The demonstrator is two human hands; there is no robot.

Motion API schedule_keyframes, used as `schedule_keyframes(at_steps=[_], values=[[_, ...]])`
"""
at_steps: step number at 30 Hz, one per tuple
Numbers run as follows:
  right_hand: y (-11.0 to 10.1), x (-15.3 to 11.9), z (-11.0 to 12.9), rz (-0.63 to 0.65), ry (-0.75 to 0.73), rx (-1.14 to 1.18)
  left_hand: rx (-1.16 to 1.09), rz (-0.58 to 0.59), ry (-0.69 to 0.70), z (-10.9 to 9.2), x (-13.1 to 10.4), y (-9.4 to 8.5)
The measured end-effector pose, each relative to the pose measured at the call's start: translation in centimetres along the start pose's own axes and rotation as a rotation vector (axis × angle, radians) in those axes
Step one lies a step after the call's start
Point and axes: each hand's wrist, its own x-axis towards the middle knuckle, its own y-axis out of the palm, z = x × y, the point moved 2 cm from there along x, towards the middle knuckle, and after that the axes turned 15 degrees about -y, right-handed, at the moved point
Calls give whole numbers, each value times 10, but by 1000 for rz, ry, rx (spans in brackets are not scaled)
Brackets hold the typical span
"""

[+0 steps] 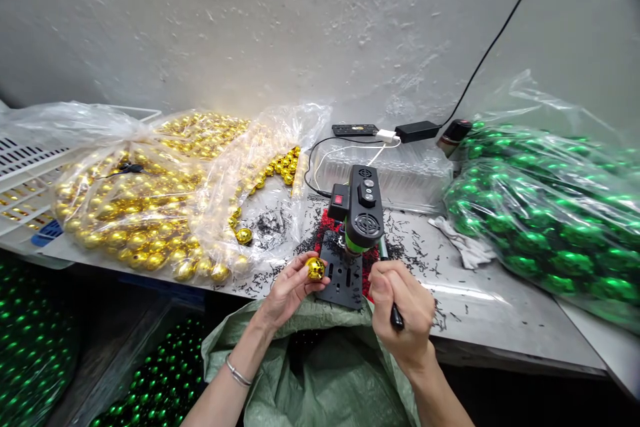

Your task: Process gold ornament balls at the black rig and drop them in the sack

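Observation:
Between the thumb and fingers of my left hand (294, 288) is a shiny gold ball ornament (315, 269), with dark marks on its surface. It is beside the head of a small black drill press (367, 213), over the left edge of its slotted base plate (344, 283). My right hand (404, 307) is wrapped round the black-ended lever (397, 317) at the right of the machine. The tool tip under the machine's head is hard to make out.
Clear bags of gold balls (150, 213) cover the left of the table, and a bag of green balls (550, 213) the right. Dark and red shavings surround the machine. A white glove (465, 247) lies at right. A green sack (320, 373) hangs open below the table edge.

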Motion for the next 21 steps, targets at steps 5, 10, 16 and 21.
schedule_keyframes(at_steps=[5, 10, 16, 21], values=[[1, -2, -1, 0, -4, -8, 14, 128, 10, -4, -5, 6], [1, -3, -1, -1, 0, -2, 47, 155, 8, -3, -6, 6], [1, -4, -1, 4, -2, -9, 81, 72, -16, 0, -2, 5], [1, -3, -1, 11, -2, -17, 124, -11, -16, 3, 2, 5]])
